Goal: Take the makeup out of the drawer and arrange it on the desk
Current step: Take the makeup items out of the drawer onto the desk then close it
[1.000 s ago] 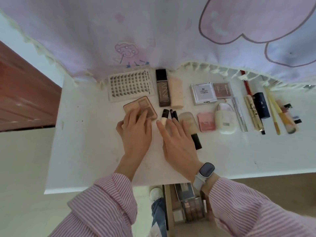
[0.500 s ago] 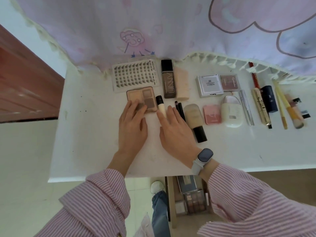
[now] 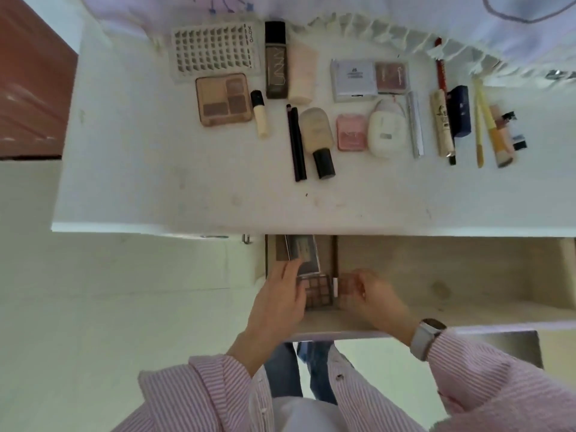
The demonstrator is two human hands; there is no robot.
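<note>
The drawer [image 3: 436, 275] stands open below the white desk [image 3: 156, 182]. In its left compartment lie a brown eyeshadow palette [image 3: 318, 291], a grey box [image 3: 304, 251] and a small brown palette [image 3: 345, 286]. My left hand [image 3: 280, 297] reaches in with its fingers on the grey box and its thumb over the eyeshadow palette's left edge. My right hand [image 3: 377, 299] has bent fingers at the small palette's right edge; a grip is not clear. On the desk lie a tan palette [image 3: 224, 99], a concealer tube [image 3: 260, 113] and two dark pencils [image 3: 296, 145].
Further along the desk lie a lash tray [image 3: 215, 48], a foundation bottle [image 3: 318, 138], a pink blush [image 3: 351, 132], a white compact [image 3: 386, 132] and several brushes [image 3: 480, 126]. A fringed cloth [image 3: 405, 32] hangs at the back. A brown door [image 3: 28, 88] stands at the left.
Both hands left the tan palette and concealer on the desk and came down into the open drawer. The view tilted down, so the drawer shows fully.
</note>
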